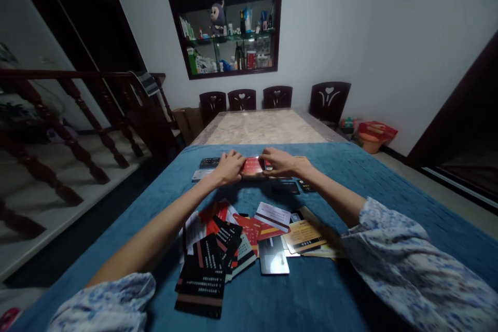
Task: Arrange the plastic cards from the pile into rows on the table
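Both my arms reach out over a blue cloth [350, 176] on the table. My left hand [229, 166] and my right hand [279, 161] meet on a red card [252, 166], fingers curled on its two ends, pressing it near the cloth. Dark cards [209, 162] lie in a row to the left of my left hand, and others [287, 187] lie below my right wrist. Close to me a loose pile of cards [241, 241] in red, black, white and tan is spread between my forearms.
Beyond the cloth the bare marble tabletop [264, 127] runs to several dark chairs [277, 96] at the wall. A glass-shelved wall niche [229, 28] holds bottles and a plush toy. A wooden stair railing [78, 114] stands left; a red basket [375, 132] sits on the floor right.
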### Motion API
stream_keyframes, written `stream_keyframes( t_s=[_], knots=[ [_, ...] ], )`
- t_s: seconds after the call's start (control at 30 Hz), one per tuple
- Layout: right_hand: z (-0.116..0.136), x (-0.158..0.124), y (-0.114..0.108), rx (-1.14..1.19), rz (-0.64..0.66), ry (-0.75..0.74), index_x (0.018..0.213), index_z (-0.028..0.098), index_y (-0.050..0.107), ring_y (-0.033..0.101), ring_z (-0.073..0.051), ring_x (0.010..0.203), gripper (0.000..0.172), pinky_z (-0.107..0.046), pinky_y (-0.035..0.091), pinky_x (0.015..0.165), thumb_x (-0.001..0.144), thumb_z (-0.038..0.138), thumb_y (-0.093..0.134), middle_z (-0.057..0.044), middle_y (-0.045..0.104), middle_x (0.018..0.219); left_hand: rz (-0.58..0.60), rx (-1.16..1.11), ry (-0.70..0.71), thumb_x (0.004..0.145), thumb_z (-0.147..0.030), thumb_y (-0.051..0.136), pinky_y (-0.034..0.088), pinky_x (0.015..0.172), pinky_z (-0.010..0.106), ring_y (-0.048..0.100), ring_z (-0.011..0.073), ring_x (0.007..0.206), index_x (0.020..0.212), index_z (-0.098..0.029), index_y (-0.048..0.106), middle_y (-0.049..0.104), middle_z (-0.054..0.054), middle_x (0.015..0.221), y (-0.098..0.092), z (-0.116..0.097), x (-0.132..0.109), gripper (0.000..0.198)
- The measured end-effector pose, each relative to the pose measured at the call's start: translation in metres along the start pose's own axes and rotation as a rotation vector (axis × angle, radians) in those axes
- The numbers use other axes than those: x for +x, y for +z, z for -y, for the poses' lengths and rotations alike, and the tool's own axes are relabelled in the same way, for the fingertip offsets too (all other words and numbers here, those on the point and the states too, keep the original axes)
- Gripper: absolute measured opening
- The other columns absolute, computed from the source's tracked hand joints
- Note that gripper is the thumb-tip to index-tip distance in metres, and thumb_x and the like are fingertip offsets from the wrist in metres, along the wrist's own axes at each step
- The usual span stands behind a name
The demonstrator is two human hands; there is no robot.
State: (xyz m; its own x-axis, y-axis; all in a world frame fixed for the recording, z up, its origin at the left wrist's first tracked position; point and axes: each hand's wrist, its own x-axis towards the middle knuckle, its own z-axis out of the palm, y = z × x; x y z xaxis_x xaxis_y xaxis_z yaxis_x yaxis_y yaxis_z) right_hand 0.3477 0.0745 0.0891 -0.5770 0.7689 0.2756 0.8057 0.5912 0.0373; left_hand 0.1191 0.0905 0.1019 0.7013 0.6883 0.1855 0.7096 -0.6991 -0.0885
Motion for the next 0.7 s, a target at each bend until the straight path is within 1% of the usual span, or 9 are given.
stream_keyframes(
  t_s=[0.1, 0.27, 0.47, 0.57, 0.7],
  knots=[
    [-0.009, 0.009, 0.003, -0.017, 0.035, 0.006, 0.099, 0.018, 0.066, 0.055, -0.023, 0.095, 0.022, -0.028, 0.041, 0.073, 0.082, 0.032, 0.068, -0.01, 0.058, 0.105, 0.013, 0.031, -0.001, 0.075, -0.01, 0.057, 0.039, 0.095, 0.051, 0.044, 0.0334, 0.116, 0.11, -0.018, 0.061, 0.06, 0.014, 0.118, 0.004, 0.005, 0.011, 0.036],
    [-0.02, 0.024, 0.011, -0.057, 0.092, 0.067, 0.101, 0.017, 0.067, 0.057, -0.024, 0.098, 0.024, -0.029, 0.043, 0.074, 0.084, 0.035, 0.066, -0.012, 0.059, 0.107, 0.054, 0.05, -0.018, 0.079, -0.012, 0.053, 0.04, 0.093, 0.052, 0.045, 0.0331, 0.114, 0.107, -0.018, 0.062, 0.061, 0.015, 0.117, 0.011, 0.009, 0.029, 0.03],
    [-0.029, 0.038, 0.016, -0.093, 0.178, 0.107, 0.102, 0.016, 0.069, 0.06, -0.024, 0.1, 0.021, -0.028, 0.045, 0.078, 0.085, 0.028, 0.064, -0.013, 0.062, 0.109, 0.112, 0.036, -0.059, 0.079, -0.013, 0.054, 0.039, 0.096, 0.056, 0.045, 0.0345, 0.118, 0.109, -0.016, 0.061, 0.059, 0.016, 0.12, 0.023, 0.012, 0.047, 0.03],
    [-0.031, 0.045, 0.019, -0.119, 0.238, 0.149, 0.104, 0.017, 0.069, 0.059, -0.025, 0.106, 0.025, -0.027, 0.046, 0.078, 0.083, 0.029, 0.065, -0.014, 0.062, 0.114, 0.156, 0.056, -0.082, 0.081, -0.014, 0.052, 0.037, 0.098, 0.058, 0.043, 0.0344, 0.12, 0.112, -0.017, 0.06, 0.058, 0.016, 0.124, 0.028, 0.014, 0.053, 0.032],
    [-0.033, 0.052, 0.023, -0.119, 0.262, 0.193, 0.104, 0.018, 0.07, 0.058, -0.028, 0.109, 0.026, -0.029, 0.047, 0.08, 0.083, 0.031, 0.063, -0.015, 0.063, 0.118, 0.183, 0.071, -0.106, 0.082, -0.016, 0.049, 0.037, 0.097, 0.059, 0.042, 0.0347, 0.121, 0.114, -0.017, 0.059, 0.058, 0.017, 0.126, 0.034, 0.018, 0.061, 0.034]
  ],
)
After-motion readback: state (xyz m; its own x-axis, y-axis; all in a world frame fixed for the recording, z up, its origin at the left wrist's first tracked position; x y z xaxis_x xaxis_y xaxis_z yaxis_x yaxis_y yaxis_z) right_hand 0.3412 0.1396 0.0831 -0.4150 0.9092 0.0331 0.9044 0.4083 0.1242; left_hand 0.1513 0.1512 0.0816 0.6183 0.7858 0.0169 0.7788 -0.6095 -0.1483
